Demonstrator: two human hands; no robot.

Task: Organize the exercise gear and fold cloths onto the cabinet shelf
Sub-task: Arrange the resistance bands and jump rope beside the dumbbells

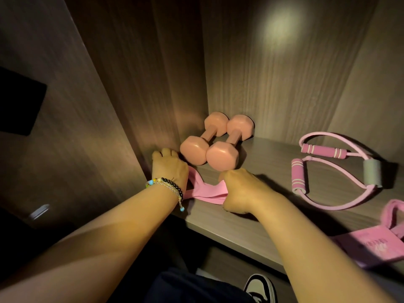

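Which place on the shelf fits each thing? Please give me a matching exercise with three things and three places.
Things:
1. dumbbells
2. pink band
3. figure-eight tube

Places:
A. held between the left hand and right hand at the front edge
B. lying right of the hands
C. in the back left corner, side by side

Pairs: 1-C, 2-A, 3-B

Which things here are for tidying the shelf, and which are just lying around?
For the job:
pink band, held by the left hand and right hand
dumbbells
tube exerciser
pink cloth
shelf

Just around:
bracelets
shoe
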